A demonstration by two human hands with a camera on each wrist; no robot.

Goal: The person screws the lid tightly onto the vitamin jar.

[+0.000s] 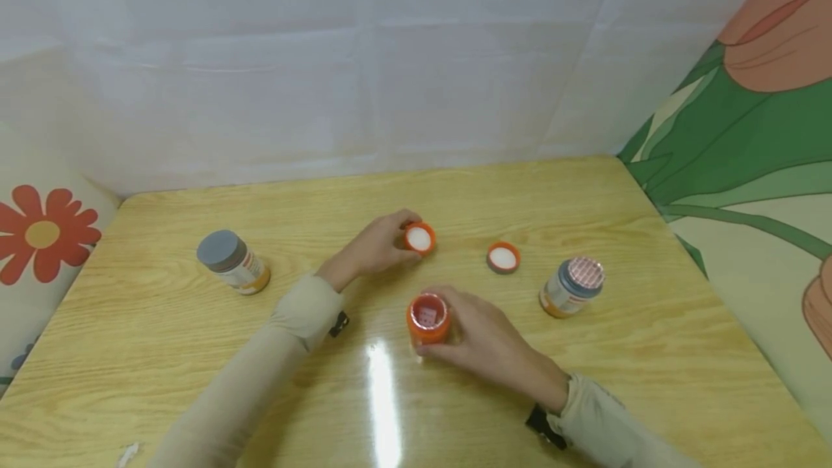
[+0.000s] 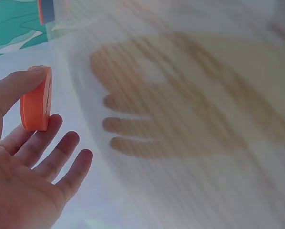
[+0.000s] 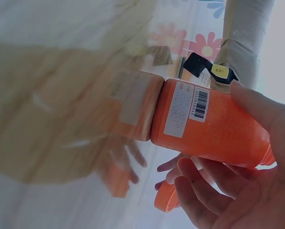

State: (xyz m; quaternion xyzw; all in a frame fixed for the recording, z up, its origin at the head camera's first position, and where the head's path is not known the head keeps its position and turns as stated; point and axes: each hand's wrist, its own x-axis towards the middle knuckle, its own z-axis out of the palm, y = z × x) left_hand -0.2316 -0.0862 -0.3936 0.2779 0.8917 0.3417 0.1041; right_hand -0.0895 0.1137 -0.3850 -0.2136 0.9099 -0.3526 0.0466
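Observation:
My left hand [image 1: 380, 244] pinches an orange screw cap [image 1: 419, 238] between thumb and fingers, with its white lining facing up toward the head camera. In the left wrist view the thumb presses one side of the cap [image 2: 35, 101] and the lower fingers spread loosely. My right hand [image 1: 484, 341] grips an orange bottle [image 1: 427, 336] from the right; its mouth has no cap, and torn foil with a printed pattern shows at the rim. The bottle [image 3: 204, 124] stands upright on the table in the right wrist view, with a white barcode label near its base.
A grey-lidded jar [image 1: 234, 262] stands at the left of the wooden table [image 1: 325, 410]. To the right, a similar jar [image 1: 564, 295] has a foil seal on top. A loose grey cap [image 1: 503, 258] with a white lining lies beyond the bottle. White cloth [image 1: 325, 78] hangs behind.

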